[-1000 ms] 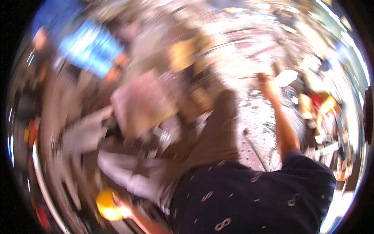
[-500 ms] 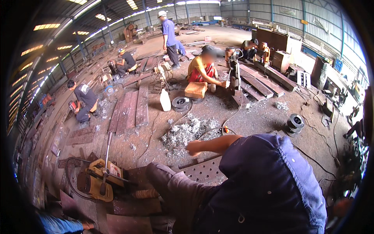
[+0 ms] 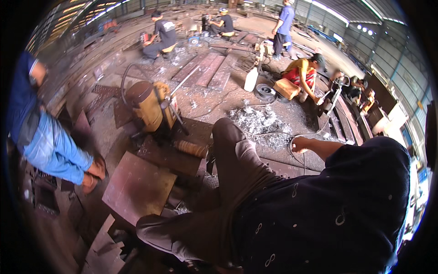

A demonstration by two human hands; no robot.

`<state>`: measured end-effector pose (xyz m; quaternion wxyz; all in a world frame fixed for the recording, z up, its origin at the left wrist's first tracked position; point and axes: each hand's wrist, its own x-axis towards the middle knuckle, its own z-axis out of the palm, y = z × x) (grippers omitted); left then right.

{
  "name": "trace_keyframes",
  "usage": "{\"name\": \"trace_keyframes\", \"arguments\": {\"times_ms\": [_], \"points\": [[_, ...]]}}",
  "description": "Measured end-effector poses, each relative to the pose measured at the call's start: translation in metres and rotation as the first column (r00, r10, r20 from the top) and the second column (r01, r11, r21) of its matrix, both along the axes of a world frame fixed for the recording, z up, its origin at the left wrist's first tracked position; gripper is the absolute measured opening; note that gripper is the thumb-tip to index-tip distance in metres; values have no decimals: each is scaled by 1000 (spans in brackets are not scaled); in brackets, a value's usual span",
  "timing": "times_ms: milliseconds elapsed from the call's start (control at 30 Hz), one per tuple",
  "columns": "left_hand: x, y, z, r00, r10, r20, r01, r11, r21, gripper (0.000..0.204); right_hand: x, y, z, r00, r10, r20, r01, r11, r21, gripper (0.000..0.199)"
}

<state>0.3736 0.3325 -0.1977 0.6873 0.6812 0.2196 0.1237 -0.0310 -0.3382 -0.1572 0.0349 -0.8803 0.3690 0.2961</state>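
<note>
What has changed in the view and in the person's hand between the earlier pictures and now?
The view swung left: the yellow-brown machine now sits upper left, and a standing person in blue jeans has come in at the left edge. The right hand stays stretched out over the floor, closed beside a thin cable. The left hand is not visible.

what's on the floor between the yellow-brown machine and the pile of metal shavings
In the head view, only floor lies between the yellow-brown machine and the metal shavings: rusty steel plate with a thin cable trailing across it.
</note>
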Motion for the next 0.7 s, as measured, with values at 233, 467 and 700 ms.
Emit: {"name": "trace_keyframes", "arguments": {"times_ms": [233, 467, 700], "points": [[-31, 73, 3, 982, 191, 8, -191, 981, 12, 33, 119, 36, 16, 997, 18, 70, -23, 997, 80, 38], [-52, 80, 9, 962, 273, 15, -273, 962, -4, 33, 178, -11, -10, 915, 237, 326, -241, 970, -27, 41], [-72, 96, 40, 916, 385, 108, -391, 920, 35, 33, 206, 5, -12, 787, -14, 617, -23, 998, 52, 35]]}}
